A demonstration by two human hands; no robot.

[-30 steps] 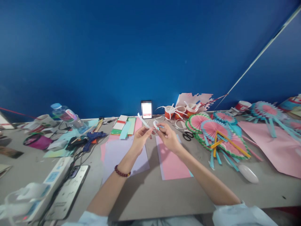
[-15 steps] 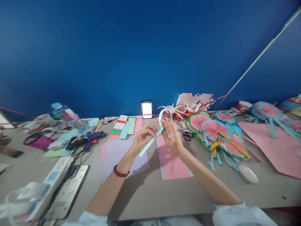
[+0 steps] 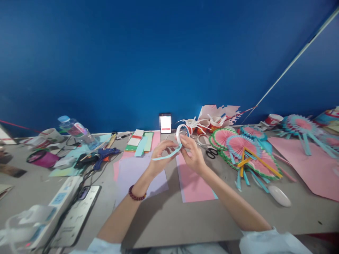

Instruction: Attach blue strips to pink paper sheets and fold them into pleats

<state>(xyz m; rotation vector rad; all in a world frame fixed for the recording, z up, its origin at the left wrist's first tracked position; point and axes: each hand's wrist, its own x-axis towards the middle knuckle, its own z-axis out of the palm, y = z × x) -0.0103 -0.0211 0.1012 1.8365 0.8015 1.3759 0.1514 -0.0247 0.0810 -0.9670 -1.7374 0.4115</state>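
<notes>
Both hands are raised above the table in front of me. A light-blue paper strip is pinched in my left hand, its free end curving down to the left across the fingers. My right hand grips a thin white ring, perhaps a roll of tape, standing upright. At the lower side of the ring the strip's other end meets it, between the fingertips of both hands. Whether the strip is stuck to the ring I cannot tell. Below lie a lilac sheet and a pink sheet.
A phone leans against the blue wall. To the right are black scissors, folded paper fans and a white mouse-shaped object. On the left are a glue gun, a bottle, a power strip and another phone.
The strip has swung from a steep slant to a flatter curve over my left hand. The white ring has shifted slightly left, and my hands have come closer together.
</notes>
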